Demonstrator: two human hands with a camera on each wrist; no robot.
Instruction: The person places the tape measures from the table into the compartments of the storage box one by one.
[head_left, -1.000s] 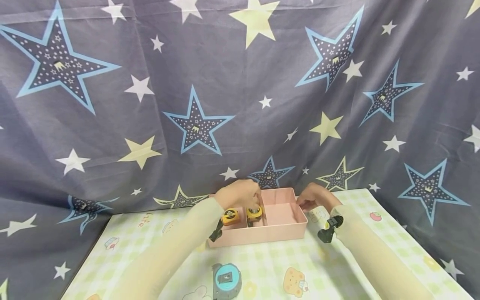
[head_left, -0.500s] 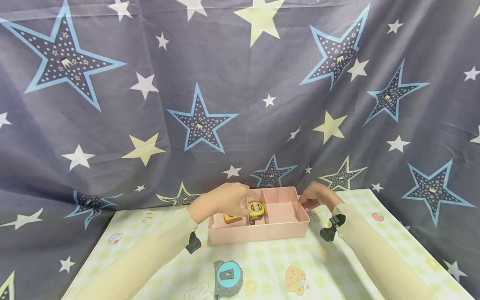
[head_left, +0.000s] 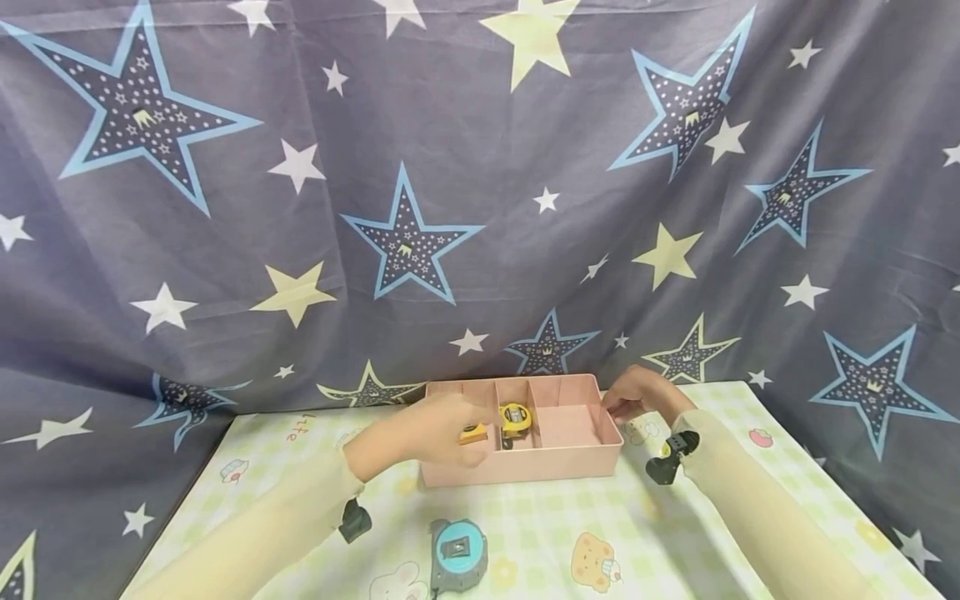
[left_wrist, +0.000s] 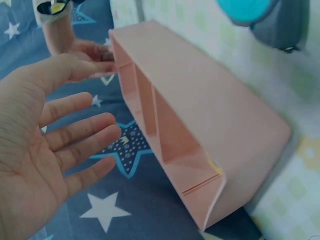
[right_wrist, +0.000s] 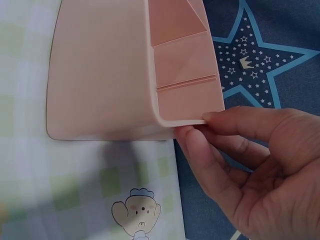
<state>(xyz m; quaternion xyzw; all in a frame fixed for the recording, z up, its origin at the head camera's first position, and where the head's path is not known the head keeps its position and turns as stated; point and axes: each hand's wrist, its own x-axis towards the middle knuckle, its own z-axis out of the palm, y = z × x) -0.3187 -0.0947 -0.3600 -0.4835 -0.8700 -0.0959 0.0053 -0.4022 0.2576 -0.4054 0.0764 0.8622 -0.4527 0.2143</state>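
Note:
A pink divided box point(head_left: 525, 467) stands on the table. In its middle compartment lies a yellow tape measure point(head_left: 516, 419). Another yellow tape measure point(head_left: 472, 434) is in the left compartment, partly hidden behind my left hand point(head_left: 431, 429). That hand hovers at the box's left front; the left wrist view shows its fingers point(left_wrist: 82, 127) spread and holding nothing. At the right end, my right hand point(head_left: 641, 393) pinches the box's rim, thumb and fingers meeting at the wall in the right wrist view. Nearer to me lies a teal and grey tape measure point(head_left: 459, 554).
The right compartment of the box shows its bare floor. A light green checked cloth point(head_left: 555, 517) with cartoon prints covers the table. Behind it hangs a dark curtain point(head_left: 480, 125) with a star pattern. The table's left edge shows beside the curtain.
My left hand has let go of the yellow tape measure in the middle compartment and drawn back to the left, opening. My right hand stays at the box's right end.

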